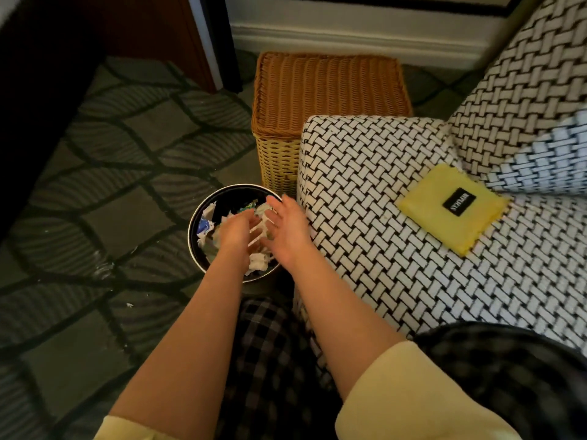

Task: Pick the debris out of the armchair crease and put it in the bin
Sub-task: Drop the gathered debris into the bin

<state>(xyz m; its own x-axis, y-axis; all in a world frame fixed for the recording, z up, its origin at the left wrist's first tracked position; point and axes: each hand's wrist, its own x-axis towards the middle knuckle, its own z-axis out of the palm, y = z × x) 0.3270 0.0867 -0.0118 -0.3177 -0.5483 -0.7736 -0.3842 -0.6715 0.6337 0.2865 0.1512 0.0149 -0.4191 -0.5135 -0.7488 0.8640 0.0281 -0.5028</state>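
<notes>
A round black bin (194, 223) stands on the carpet beside the armchair's left arm (355, 173). It holds several scraps of white and coloured paper debris (206, 225). Both my hands hover over the bin's mouth. My left hand (236, 231) points down into it with fingers loosely bent. My right hand (286, 228) is spread flat, fingers straight, palm turned toward the left hand. Neither hand visibly holds anything. The crease between the arm and the seat back (457, 154) shows no debris from here.
A lidded wicker basket (327, 90) stands behind the bin against the armchair. A yellow cloth (451, 208) with a black label lies on the armchair. Patterned dark carpet (104, 192) with a few white specks spreads to the left. My checked trouser legs fill the bottom.
</notes>
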